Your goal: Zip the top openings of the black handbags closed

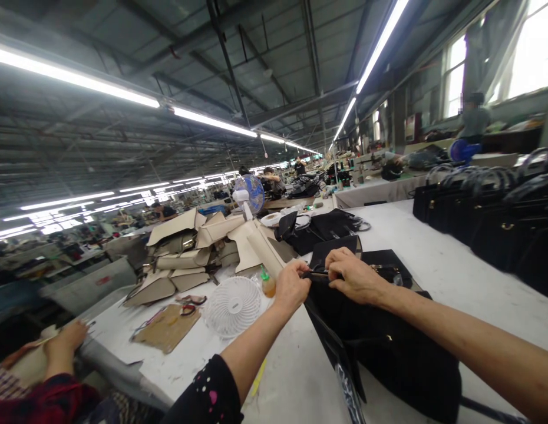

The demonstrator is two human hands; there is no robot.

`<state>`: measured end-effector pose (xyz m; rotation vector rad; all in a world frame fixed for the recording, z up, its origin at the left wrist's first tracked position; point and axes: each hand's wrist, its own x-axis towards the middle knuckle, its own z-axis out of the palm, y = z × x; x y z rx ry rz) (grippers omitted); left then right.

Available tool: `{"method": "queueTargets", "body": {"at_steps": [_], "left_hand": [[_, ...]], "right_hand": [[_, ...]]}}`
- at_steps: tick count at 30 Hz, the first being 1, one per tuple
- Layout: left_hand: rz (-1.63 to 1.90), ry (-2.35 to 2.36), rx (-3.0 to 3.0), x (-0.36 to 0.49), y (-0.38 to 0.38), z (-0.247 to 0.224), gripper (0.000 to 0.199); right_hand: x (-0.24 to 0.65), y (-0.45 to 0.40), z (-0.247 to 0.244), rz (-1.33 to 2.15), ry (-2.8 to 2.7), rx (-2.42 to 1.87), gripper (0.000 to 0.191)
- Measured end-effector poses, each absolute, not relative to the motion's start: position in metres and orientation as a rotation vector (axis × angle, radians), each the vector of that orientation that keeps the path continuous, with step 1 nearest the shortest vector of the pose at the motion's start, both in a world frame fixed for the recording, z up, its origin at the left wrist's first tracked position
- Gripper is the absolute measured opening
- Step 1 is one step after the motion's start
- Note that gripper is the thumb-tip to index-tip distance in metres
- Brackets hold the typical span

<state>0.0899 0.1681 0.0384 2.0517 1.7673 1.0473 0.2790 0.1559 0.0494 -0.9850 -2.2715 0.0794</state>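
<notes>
A black handbag (pixel 402 347) lies on the white table in front of me, its upper edge raised toward my hands. My left hand (pixel 293 287) is closed, pinching the bag's edge at its left end. Close beside it, my right hand (pixel 356 277) is closed on the same edge, thumb and fingers pressed together. A wrapped handle (pixel 348 388) hangs down at the bag's near left side. Behind my right hand lie more black bag pieces (pixel 384 262) with small gold-coloured fittings.
A white fan (pixel 234 306), a green-capped bottle (pixel 268 284), red-handled scissors (pixel 192 301) and a brown board (pixel 168 330) lie to the left. Beige bag pieces (pixel 181 259) are piled behind. Finished-looking black bags (pixel 490 218) line the right. A co-worker's hand (pixel 68 341) is at lower left.
</notes>
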Motion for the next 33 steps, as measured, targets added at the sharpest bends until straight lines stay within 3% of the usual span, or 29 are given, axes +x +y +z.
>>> {"method": "queueTargets", "body": {"at_steps": [3, 16, 33], "left_hand": [[1.036, 1.775, 2.067, 0.09, 0.166, 0.04, 0.017], [1.012, 1.837, 2.083, 0.096, 0.165, 0.041, 0.015], [0.985, 1.865, 2.046, 0.101, 0.162, 0.043, 0.02]], "right_hand": [[0.282, 0.16, 0.05, 0.152, -2.316, -0.859, 0.012], [0.287, 0.162, 0.043, -0.058, -2.226, -1.044, 0.005], [0.291, 0.156, 0.041, -0.091, -2.143, -1.064, 0.011]]}}
